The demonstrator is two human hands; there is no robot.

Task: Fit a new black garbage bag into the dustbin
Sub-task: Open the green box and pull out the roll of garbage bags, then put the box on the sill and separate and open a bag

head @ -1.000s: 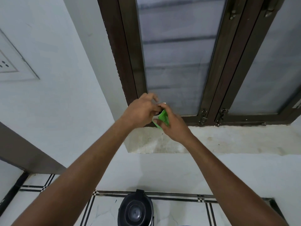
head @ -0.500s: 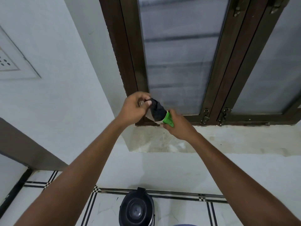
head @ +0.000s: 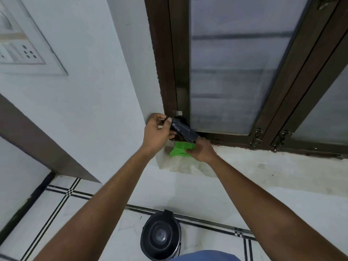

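Note:
A folded black garbage bag [head: 183, 130] is stretched between my two hands above the window sill. My left hand [head: 157, 133] pinches its upper left end. My right hand [head: 202, 150] holds its lower end together with a bright green paper wrapper [head: 180, 150]. Far below, on the floor between my forearms, stands the black dustbin [head: 161, 235] with its lid closed, apart from both hands.
A brown-framed window [head: 235, 72] with frosted panes and latches fills the wall ahead. A pale stone sill [head: 263, 166] runs under it. A switch and socket plate [head: 20, 51] hangs on the left wall. White floor tiles with black lines surround the bin.
The black bag has come further out of the green wrapper, my left hand drawing it up and left. The green wrapper now hangs flatter under my right hand. The view has tilted down.

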